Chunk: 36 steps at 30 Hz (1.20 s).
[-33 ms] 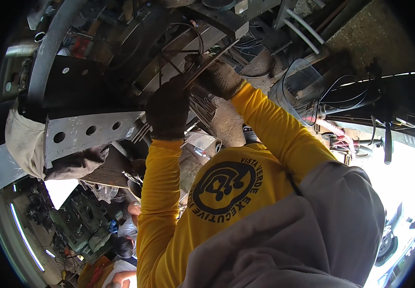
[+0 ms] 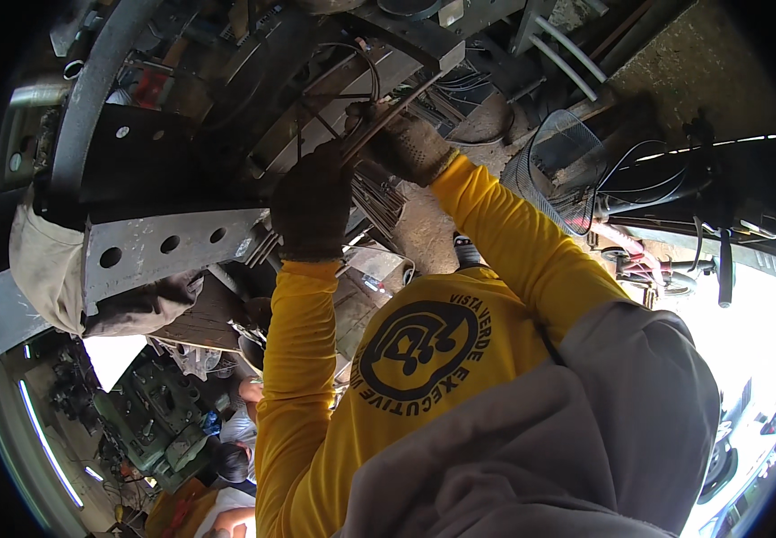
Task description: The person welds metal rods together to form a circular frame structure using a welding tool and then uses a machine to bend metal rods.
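Thin metal rod [image 2: 394, 117], perhaps two side by side, is the thing being handled; in the head view, the only one, it slants between the hands, left of the wire-mesh basket [image 2: 523, 175]. Very little has changed since the earlier picture: the left hand [image 2: 312, 206] has dropped very slightly, and the rod's near end with it, while the right hand [image 2: 419, 151] looks unmoved. That suggests a small adjustment of the hold rather than a new step. The left hand, farther from the basket, appears curled round the rod's near end with no gap showing, though shadow hides most of its fingers. The right hand, between the rod and the basket, lies against or just beside the rod's middle; I cannot tell how far its fingers are closed or whether they grip. Both wear gloves, the left plain and dark, the right with a dotted, rubbery-looking texture. The rod is slim, straight and dull brown. Left of the basket, below the hands, lies a bundle of rods [image 2: 377, 204]; farther left of it, a flat grey steel beam [image 2: 141, 247] has round holes, near creased, soft-looking beige cloth [image 2: 43, 264].
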Available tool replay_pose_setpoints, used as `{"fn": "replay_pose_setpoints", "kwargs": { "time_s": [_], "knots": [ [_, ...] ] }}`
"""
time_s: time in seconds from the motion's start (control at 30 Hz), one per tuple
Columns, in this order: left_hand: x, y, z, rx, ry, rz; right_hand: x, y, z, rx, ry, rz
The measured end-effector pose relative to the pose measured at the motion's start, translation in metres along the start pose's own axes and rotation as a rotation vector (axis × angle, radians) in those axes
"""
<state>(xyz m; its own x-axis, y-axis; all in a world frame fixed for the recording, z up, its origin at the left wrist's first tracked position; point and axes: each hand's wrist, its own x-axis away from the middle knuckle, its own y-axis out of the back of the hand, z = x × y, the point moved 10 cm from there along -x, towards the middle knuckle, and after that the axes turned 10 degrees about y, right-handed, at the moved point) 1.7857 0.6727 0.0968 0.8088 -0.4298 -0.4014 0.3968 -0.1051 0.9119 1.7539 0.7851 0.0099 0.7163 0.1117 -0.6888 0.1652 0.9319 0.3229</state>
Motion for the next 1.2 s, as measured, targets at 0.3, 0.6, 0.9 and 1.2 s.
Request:
{"fn": "replay_pose_setpoints", "kwargs": {
  "time_s": [0.3, 0.6, 0.9, 1.2],
  "knots": [
    [-0.002, -0.014, 0.017, 0.029, -0.032, 0.05, -0.005, -0.004, 0.002, 0.246, -0.04, 0.095],
    [0.013, 0.0, 0.0, 0.069, -0.003, -0.071, -0.023, 0.015, -0.043, 0.338, -0.393, 0.364],
    [0.034, 0.018, 0.013, 0.055, 0.139, -0.02, 0.008, 0.019, 0.041, 0.376, -0.107, 0.048],
    [0.031, -0.01, 0.06, 0.194, 0.003, 0.013, 0.001, 0.011, 0.02, 0.228, -0.217, 0.113]
  ]
}}
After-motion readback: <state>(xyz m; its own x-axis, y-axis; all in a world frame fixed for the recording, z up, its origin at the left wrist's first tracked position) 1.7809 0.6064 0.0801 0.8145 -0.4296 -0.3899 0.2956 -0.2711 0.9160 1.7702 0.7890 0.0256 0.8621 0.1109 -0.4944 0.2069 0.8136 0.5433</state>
